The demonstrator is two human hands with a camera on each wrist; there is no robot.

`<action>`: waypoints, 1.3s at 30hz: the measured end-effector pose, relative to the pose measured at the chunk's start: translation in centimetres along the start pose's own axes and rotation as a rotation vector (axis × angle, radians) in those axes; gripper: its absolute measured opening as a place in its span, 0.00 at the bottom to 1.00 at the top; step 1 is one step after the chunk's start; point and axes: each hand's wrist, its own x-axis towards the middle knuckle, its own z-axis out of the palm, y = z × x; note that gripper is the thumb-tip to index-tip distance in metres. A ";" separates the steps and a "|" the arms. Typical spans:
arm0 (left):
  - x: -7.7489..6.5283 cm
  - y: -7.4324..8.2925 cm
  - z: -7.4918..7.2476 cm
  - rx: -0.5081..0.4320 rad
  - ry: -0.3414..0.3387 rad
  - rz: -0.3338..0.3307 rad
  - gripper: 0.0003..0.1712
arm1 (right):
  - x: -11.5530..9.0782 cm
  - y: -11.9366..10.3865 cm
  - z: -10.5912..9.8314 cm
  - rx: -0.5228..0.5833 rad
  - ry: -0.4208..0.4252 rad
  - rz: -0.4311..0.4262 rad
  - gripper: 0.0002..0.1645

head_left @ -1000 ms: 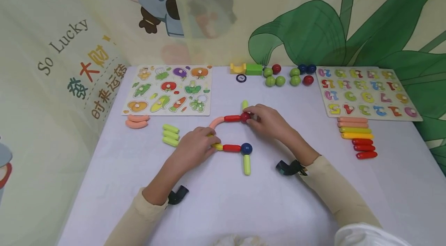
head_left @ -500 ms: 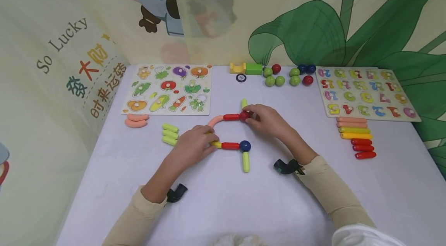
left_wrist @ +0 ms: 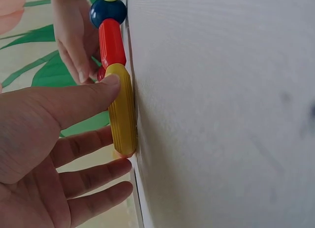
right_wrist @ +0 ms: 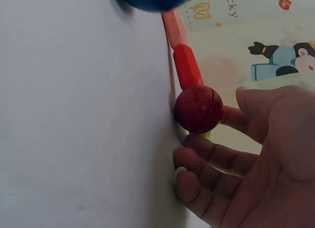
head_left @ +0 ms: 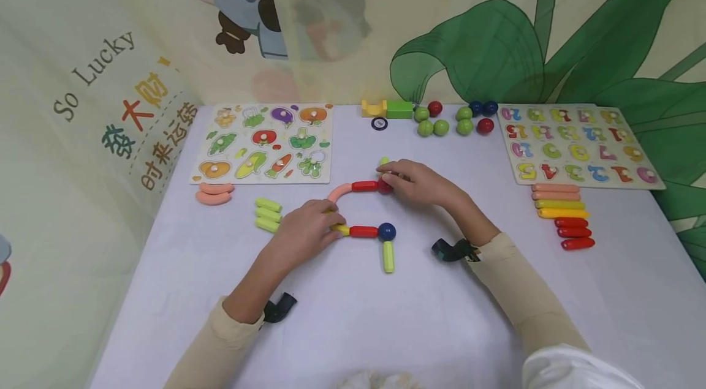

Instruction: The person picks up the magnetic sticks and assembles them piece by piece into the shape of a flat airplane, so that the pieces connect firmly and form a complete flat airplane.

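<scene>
My left hand (head_left: pixel 306 230) pinches a yellow toy stick (left_wrist: pixel 122 110) between thumb and forefinger, its other fingers spread. Joined to that stick are a red stick (left_wrist: pixel 112 43), a blue ball (left_wrist: pixel 108 11) and a pale green stick (head_left: pixel 388 257). A curved pink stick (head_left: pixel 340 191) runs up from the left hand to another red stick (head_left: pixel 364 186) and a dark red ball (right_wrist: pixel 197 109). Around this ball lies my right hand (head_left: pixel 419 184), thumb apart from it and forefinger partly hidden behind it. A second green stick (head_left: pixel 383 161) pokes out past the right fingers.
Left of the left hand lie green sticks (head_left: pixel 268 215) and pink curved sticks (head_left: pixel 214 198). A vegetable puzzle board (head_left: pixel 261 144) and a number board (head_left: pixel 579 147) stand at the back. Several loose balls (head_left: pixel 440 127) lie between them; more sticks (head_left: pixel 561 213) are at right.
The right thumb has come away from the red ball and the right hand has shifted slightly up. The left hand keeps its grip on the yellow stick.
</scene>
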 end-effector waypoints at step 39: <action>11.5 1.7 -3.4 -0.183 -0.093 -0.169 0.17 | -2.4 10.9 -13.9 -0.123 0.606 0.525 0.23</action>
